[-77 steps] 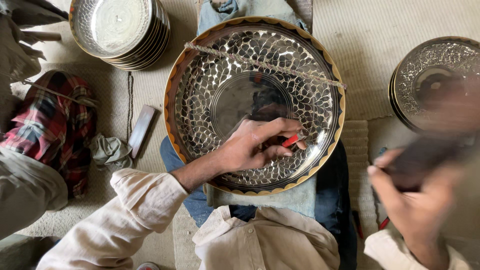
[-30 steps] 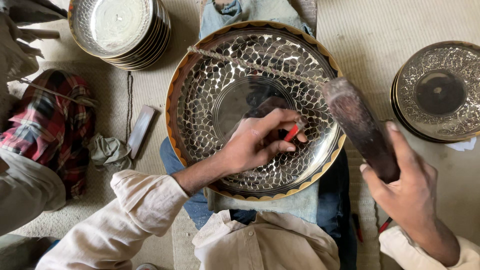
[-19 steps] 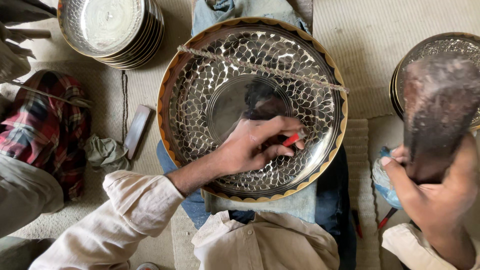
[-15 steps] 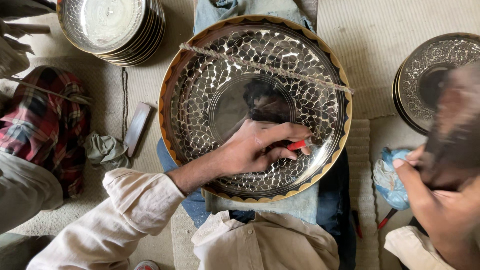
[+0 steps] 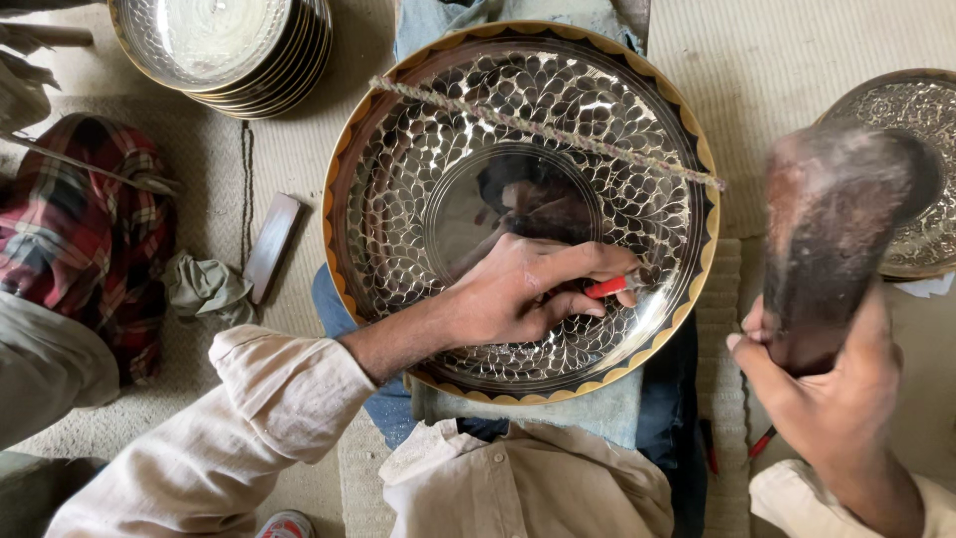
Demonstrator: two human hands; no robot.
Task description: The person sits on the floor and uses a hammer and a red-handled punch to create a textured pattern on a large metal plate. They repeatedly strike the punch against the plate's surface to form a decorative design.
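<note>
A large round metal tray (image 5: 418, 130) with a leaf-pattern engraving and a gold scalloped rim rests on my lap. My left hand (image 5: 518, 294) lies on its lower part and grips a small red-handled tool (image 5: 607, 287) with its tip against the tray's surface. My right hand (image 5: 827, 384) is raised to the right of the tray, closed around the handle of a dark wooden mallet (image 5: 836, 224) whose broad head points up. A twisted cord (image 5: 543, 132) runs diagonally across the tray's upper half.
A stack of plain metal plates (image 5: 224, 45) sits at the upper left. Another engraved tray (image 5: 931, 174) lies at the right, partly behind the mallet. A wooden block (image 5: 271, 247) and a rag (image 5: 204, 289) lie left of the tray. A person in plaid cloth (image 5: 85, 234) sits at the left.
My right hand has swung the mallet down toward the tray and back up to the right. My left hand has kept the red tool on the tray, shifting it only slightly.
</note>
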